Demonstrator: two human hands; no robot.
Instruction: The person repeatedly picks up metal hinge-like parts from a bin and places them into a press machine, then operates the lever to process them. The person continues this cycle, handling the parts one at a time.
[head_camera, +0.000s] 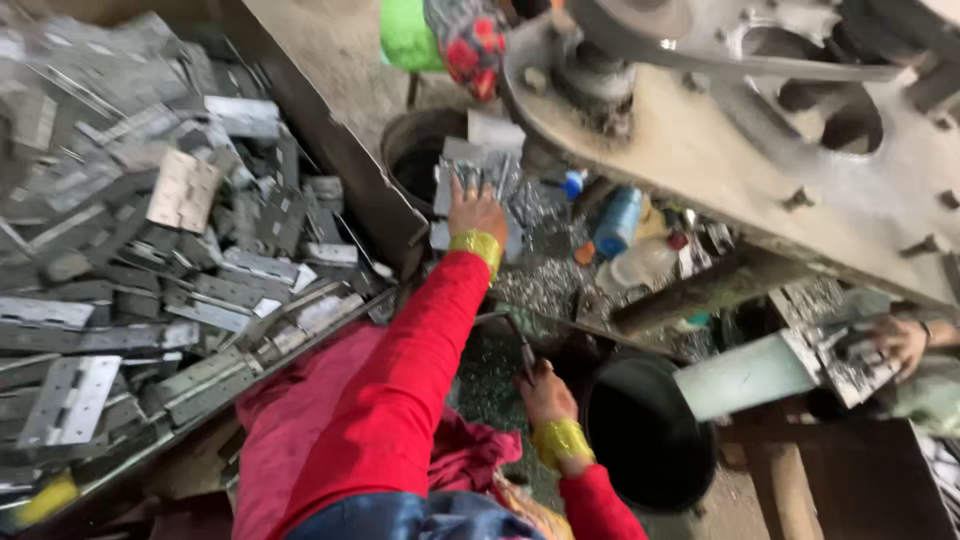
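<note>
The left hand reached out, fingers spread flat on a stack of grey metal hinge plates under the big grey press machine. Sharp edges there could have nicked it, or the stack slipped. The right hand, grip closed, held a thin dark metal rod beside the black round bucket.

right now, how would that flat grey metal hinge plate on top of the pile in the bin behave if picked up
The flat grey metal hinge plate probably stays stiff, being sheet metal. Likely heavy for its size. It may fold at its middle knuckle and slide off the loose pile of grey hinges.
</note>
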